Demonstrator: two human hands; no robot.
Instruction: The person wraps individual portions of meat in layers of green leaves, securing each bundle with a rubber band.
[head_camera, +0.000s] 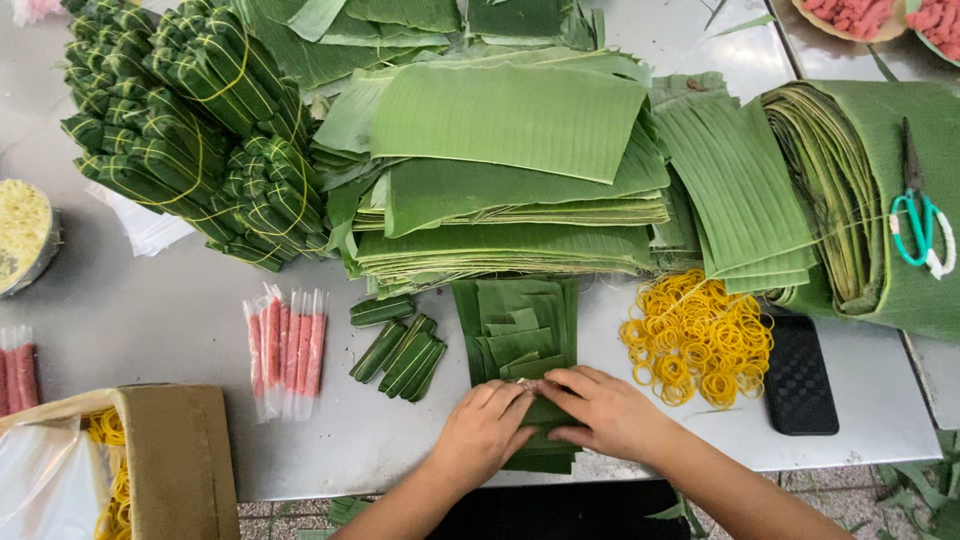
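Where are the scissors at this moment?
In the head view, the teal-handled scissors lie at the far right on a rolled bundle of banana leaves, beyond the black phone and the yellow rubber bands.

Clear plastic packets of pink sausage sticks (287, 350) lay near the table's (150, 310) front edge; more (17, 378) at its left edge, beside an open cardboard box (175, 455).

our left hand (484, 430) and right hand (607, 412) are bare, with no gloves, rings or watch; both forearms, seen near the worktop (150, 310) edge, are unsleeved.
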